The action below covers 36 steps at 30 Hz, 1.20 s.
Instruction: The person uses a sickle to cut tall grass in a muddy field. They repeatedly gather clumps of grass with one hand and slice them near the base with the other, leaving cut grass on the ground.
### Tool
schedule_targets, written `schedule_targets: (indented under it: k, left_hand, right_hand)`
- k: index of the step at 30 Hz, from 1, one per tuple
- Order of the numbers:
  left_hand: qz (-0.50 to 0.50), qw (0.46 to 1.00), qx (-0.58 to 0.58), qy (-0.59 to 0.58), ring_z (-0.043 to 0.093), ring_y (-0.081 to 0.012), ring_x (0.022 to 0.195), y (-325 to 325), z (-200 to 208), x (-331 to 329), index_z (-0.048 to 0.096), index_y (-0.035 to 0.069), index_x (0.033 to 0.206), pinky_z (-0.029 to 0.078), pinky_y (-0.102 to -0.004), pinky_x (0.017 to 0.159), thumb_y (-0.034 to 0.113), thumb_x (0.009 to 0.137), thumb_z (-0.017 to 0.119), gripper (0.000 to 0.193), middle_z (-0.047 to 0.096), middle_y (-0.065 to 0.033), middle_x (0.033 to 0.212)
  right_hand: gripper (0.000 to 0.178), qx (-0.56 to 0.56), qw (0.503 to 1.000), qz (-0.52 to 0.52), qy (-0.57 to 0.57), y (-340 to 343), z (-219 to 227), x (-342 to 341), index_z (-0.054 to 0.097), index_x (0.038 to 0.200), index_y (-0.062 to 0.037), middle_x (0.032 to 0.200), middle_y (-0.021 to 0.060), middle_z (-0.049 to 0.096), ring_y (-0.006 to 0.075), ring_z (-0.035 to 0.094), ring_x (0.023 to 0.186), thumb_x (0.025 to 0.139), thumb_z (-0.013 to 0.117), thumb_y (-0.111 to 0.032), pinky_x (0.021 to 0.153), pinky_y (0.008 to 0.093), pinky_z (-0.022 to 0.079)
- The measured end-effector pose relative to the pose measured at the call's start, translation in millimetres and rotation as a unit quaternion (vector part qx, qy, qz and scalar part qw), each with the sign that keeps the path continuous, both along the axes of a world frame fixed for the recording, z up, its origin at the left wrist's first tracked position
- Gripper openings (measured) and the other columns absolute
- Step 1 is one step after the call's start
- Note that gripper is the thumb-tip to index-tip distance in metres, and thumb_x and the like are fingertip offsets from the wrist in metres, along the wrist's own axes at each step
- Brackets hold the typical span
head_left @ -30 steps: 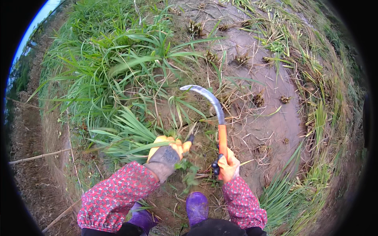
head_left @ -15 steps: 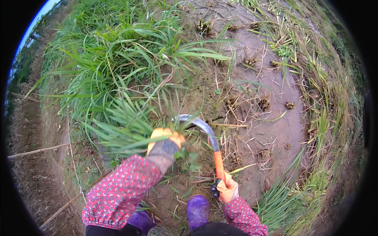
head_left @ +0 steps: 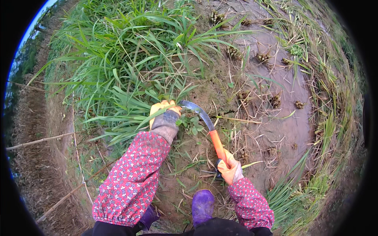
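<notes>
My left hand [head_left: 163, 114], in a yellow-orange glove with a grey cuff, is closed at the near edge of a tall green grass clump [head_left: 130, 70]. Long grass blades [head_left: 128, 118] trail leftward from its fist. In my right hand [head_left: 229, 168], also gloved, is the orange handle of a sickle [head_left: 217, 143]. Its curved metal blade [head_left: 199, 111] arcs up and left, and the tip ends beside my left fist, partly hidden by grass. A small leafy weed [head_left: 193, 125] grows just under the blade.
Cut stubble tufts [head_left: 275, 100] stick out of wet mud [head_left: 291, 122] on the right. Flattened straw [head_left: 319, 86] lines the far right, and a heap of cut grass [head_left: 281, 202] lies near my right sleeve. Bamboo poles [head_left: 41, 142] lie left. Purple boots [head_left: 202, 206] stand below.
My left hand has moved forward, away from me, to the base of the grass clump. The sickle has also gone forward a little, its tip still close to that hand.
</notes>
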<state>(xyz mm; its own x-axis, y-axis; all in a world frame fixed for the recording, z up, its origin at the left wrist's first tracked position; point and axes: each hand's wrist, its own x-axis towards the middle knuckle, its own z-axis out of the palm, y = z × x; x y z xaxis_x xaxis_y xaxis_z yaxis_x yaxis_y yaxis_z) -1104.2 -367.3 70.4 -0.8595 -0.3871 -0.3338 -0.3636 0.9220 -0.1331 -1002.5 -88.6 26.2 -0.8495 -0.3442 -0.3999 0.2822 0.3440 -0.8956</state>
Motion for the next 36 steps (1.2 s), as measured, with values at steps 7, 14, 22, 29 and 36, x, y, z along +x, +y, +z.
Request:
schedule_targets:
  k: [7,14,22,29,36]
  left_hand:
    - [-0.208,0.972,0.048,0.095,0.056,-0.0219,0.066,-29,-30,23,0.055,0.005,0.077,0.046,-0.0349,0.061,0.01,0.086,0.046,0.014,0.058,-0.0093,0.072]
    - [0.219,0.702,0.654,0.176,0.051,-0.0234,0.073,14,-23,194,0.048,0.014,0.071,0.043,-0.0454,0.067,0.011,0.079,0.053,0.01,0.049,-0.0012,0.07]
    - [-0.212,0.97,-0.106,-0.061,0.058,-0.0166,0.078,-4,32,74,0.063,0.023,0.094,0.042,-0.0323,0.069,0.025,0.085,0.051,0.015,0.06,0.0013,0.076]
    - [-0.201,0.977,0.009,0.072,0.056,-0.0217,0.055,-41,-45,29,0.056,0.004,0.064,0.045,-0.0326,0.051,0.009,0.075,0.055,0.013,0.056,-0.0126,0.06]
    - [-0.228,0.973,0.013,-0.046,0.059,-0.0231,0.068,-25,4,161,0.056,0.015,0.066,0.047,-0.0381,0.069,0.014,0.077,0.054,0.011,0.057,-0.0064,0.068]
  right_hand:
    - [0.049,0.027,0.997,-0.006,-0.074,13,20,25,0.045,0.131,-0.0044,0.097,0.0011,0.057,0.0067,0.05,0.081,0.084,0.056,-0.008,0.074,0.0231,0.045]
    - [0.045,-0.049,0.989,-0.093,-0.108,40,39,58,0.047,0.128,-0.0005,0.099,-0.0008,0.055,0.0061,0.05,0.083,0.086,0.057,-0.011,0.075,0.0217,0.043]
    - [0.05,-0.05,0.996,-0.004,-0.071,-6,10,17,0.041,0.133,-0.0019,0.095,-0.0011,0.054,0.0068,0.05,0.08,0.086,0.055,-0.005,0.071,0.0216,0.045]
    - [0.048,-0.021,0.995,-0.03,-0.089,-3,16,29,0.043,0.132,-0.0028,0.096,-0.0019,0.053,0.0062,0.048,0.08,0.087,0.056,-0.009,0.069,0.0197,0.043]
    - [0.052,-0.016,0.988,-0.002,-0.151,48,56,97,0.042,0.133,-0.0027,0.096,0.0003,0.055,0.0059,0.05,0.08,0.084,0.06,-0.01,0.071,0.0221,0.044]
